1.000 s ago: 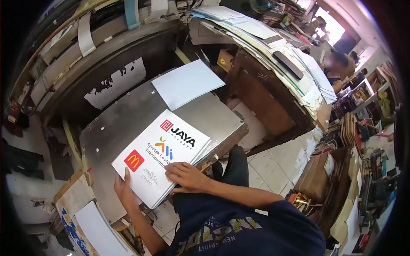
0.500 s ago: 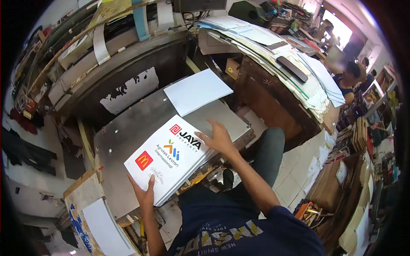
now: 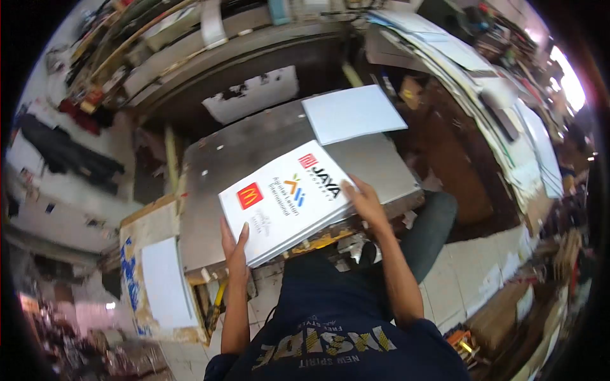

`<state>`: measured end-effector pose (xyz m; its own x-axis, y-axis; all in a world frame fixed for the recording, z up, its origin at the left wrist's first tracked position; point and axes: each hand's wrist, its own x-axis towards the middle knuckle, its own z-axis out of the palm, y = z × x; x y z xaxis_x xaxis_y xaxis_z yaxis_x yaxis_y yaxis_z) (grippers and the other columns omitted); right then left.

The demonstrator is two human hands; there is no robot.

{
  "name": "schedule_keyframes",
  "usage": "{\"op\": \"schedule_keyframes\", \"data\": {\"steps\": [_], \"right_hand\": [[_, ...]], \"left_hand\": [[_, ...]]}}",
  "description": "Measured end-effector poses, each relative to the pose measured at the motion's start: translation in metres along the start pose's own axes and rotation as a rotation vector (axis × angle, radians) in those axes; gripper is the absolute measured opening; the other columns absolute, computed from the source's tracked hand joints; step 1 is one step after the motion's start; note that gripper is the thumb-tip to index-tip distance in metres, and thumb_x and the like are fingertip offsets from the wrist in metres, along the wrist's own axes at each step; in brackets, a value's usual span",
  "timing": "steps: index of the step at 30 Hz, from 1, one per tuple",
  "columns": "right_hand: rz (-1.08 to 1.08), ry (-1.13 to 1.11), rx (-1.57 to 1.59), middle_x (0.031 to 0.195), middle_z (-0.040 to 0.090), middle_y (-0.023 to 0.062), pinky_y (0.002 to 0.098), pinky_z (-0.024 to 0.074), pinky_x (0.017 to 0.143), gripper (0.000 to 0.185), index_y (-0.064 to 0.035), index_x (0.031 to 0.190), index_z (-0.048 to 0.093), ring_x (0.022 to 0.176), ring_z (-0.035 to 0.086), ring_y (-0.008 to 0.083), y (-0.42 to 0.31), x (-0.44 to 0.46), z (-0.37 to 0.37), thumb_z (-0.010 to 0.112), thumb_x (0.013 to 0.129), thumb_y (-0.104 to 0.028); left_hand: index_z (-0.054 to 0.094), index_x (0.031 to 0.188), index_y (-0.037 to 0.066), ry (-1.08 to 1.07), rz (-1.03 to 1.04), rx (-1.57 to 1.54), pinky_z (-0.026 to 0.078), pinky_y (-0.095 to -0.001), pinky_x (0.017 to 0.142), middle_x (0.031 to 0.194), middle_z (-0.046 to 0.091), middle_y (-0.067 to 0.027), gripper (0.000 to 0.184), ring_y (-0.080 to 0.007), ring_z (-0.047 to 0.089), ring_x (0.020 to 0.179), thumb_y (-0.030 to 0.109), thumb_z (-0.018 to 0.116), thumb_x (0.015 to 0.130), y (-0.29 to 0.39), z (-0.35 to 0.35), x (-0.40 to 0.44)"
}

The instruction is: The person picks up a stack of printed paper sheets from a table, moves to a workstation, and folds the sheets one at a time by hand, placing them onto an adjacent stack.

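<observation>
A thick stack of white printed sheets point(image 3: 283, 213) with several coloured logos on top lies tilted across the front of a grey metal plate point(image 3: 210, 232). My left hand point(image 3: 236, 249) grips its near left edge, thumb on top and fingers mostly hidden along the side. At the right end, my right hand point(image 3: 365, 200) holds the stack with the thumb over the top sheet and the other fingers around the edge. Beyond it, a second pile of plain white sheets point(image 3: 352, 114) rests on the far right part of the plate.
A worn side board point(image 3: 149, 219) at the left carries white paper point(image 3: 166, 282). To the right stands a brown cabinet point(image 3: 460, 171) with piled papers and a dark oblong object point(image 3: 502, 120) on top. Brown boards point(image 3: 495, 320) lean at the lower right.
My view has swung, shifting the scene rightward. My right hand has come from hovering open over the stack's right end to gripping its edge. My left hand stays at the left edge.
</observation>
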<state>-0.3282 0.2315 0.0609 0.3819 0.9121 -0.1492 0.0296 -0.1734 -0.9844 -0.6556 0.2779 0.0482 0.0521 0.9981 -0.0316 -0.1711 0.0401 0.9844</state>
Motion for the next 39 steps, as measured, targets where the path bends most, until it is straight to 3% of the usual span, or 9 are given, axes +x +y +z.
{"op": "schedule_keyframes", "data": {"steps": [8,12,17,22,24,26,30,34,39], "right_hand": [[-0.083,-0.167,0.084,0.117,0.071,0.0135,0.0301,0.0445,0.098,0.048,0.0045,0.133,0.060,0.110,0.061,0.0163,0.011,0.007,-0.022,0.063,0.100,-0.030],[-0.041,-0.120,-0.157,0.109,0.072,0.0092,0.0289,0.0499,0.088,0.050,0.0056,0.130,0.062,0.106,0.062,0.0146,0.007,0.051,-0.044,0.067,0.098,-0.033],[-0.486,-0.065,-0.546,0.127,0.067,0.0188,0.0426,0.0500,0.099,0.062,-0.0012,0.132,0.062,0.123,0.061,0.0347,-0.025,0.153,-0.068,0.081,0.083,-0.034],[-0.558,-0.212,-1.085,0.155,0.042,0.0198,0.0509,0.0253,0.123,0.109,-0.0200,0.153,0.040,0.150,0.029,0.0355,-0.034,0.233,-0.063,0.094,0.061,-0.041],[-0.593,-0.205,-1.196,0.152,0.047,0.0188,0.0520,0.0217,0.124,0.115,-0.0218,0.154,0.038,0.147,0.035,0.0363,-0.023,0.254,-0.072,0.094,0.057,-0.047],[-0.315,-0.354,-1.252,0.149,0.050,0.0193,0.0511,0.0286,0.121,0.111,-0.0213,0.153,0.040,0.139,0.046,0.0399,-0.020,0.249,-0.077,0.091,0.060,-0.053],[-0.454,-0.299,-1.316,0.131,0.063,0.0245,0.0468,0.0539,0.095,0.075,-0.0173,0.148,0.048,0.112,0.065,0.0450,-0.014,0.218,-0.080,0.076,0.085,-0.047],[-0.337,-0.227,-1.562,0.119,0.065,0.0304,0.0500,0.0556,0.087,0.040,-0.0127,0.141,0.054,0.103,0.068,0.0438,-0.011,0.201,-0.074,0.054,0.102,-0.025],[-0.563,0.008,-1.227,0.113,0.068,0.0269,0.0515,0.0548,0.080,0.045,-0.0093,0.141,0.053,0.092,0.069,0.0456,-0.034,0.187,-0.091,0.048,0.097,-0.004]], "left_hand": [[0.014,0.160,0.002,-0.003,0.189,-0.224,0.026,-0.0426,0.121,0.163,0.024,-0.0250,0.082,-0.0331,0.031,0.149,0.058,0.033,0.103,-0.032,-0.017,0.001],[0.015,0.160,0.002,0.028,0.134,-0.350,0.026,-0.0426,0.122,0.163,0.023,-0.0256,0.083,-0.0332,0.031,0.149,0.060,0.032,0.103,-0.025,-0.017,0.000],[0.015,0.161,0.005,-0.017,0.131,-0.464,0.024,-0.0443,0.123,0.163,0.023,-0.0232,0.081,-0.0317,0.027,0.150,0.060,0.032,0.104,-0.027,-0.020,0.002],[0.015,0.161,0.005,-0.003,0.109,-0.498,0.023,-0.0436,0.123,0.164,0.021,-0.0232,0.082,-0.0318,0.025,0.151,0.060,0.034,0.103,-0.018,-0.015,0.003],[0.014,0.160,0.003,-0.024,0.138,-0.487,0.021,-0.0431,0.123,0.164,0.021,-0.0240,0.082,-0.0325,0.025,0.151,0.056,0.040,0.104,-0.021,-0.016,0.002],[0.014,0.160,0.001,-0.008,0.139,-0.367,0.021,-0.0429,0.123,0.164,0.021,-0.0243,0.082,-0.0326,0.024,0.151,0.053,0.042,0.104,-0.023,-0.018,0.003],[0.014,0.159,-0.003,-0.005,0.173,-0.249,0.020,-0.0424,0.123,0.163,0.022,-0.0251,0.083,-0.0325,0.023,0.152,0.047,0.050,0.103,-0.022,-0.021,0.002],[0.020,0.157,-0.004,0.081,0.109,-0.294,0.023,-0.0426,0.122,0.160,0.029,-0.0252,0.077,-0.0330,0.028,0.150,0.041,0.052,0.103,-0.001,-0.009,-0.004],[0.045,0.142,-0.004,0.269,0.138,0.263,0.040,-0.0379,0.111,0.143,0.053,-0.0207,0.047,-0.0283,0.050,0.135,0.015,0.058,0.101,0.016,-0.020,-0.025]]}}
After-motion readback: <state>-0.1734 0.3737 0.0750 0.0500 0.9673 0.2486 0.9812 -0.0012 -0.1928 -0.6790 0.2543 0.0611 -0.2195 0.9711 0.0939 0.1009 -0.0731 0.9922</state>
